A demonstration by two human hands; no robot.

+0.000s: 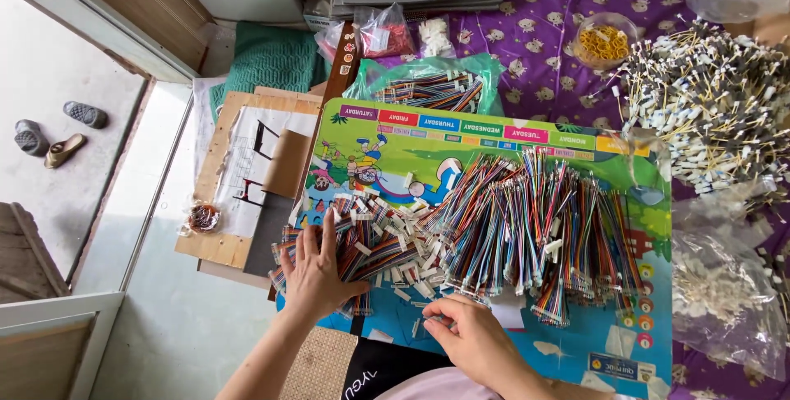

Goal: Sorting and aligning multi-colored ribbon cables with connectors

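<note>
Two hands on colourful board: L hand flat, fingers spread, pressing wire bundle pile at board's left; R hand pinching small connector at near edge, beside big wire heap.

The left hand lies palm down at lower centre-left of the frame, fingers spread and pointing up-frame, forearm bare. The right hand sits lower centre, fingers curled inward, fingertips pinched together toward the left.
</note>
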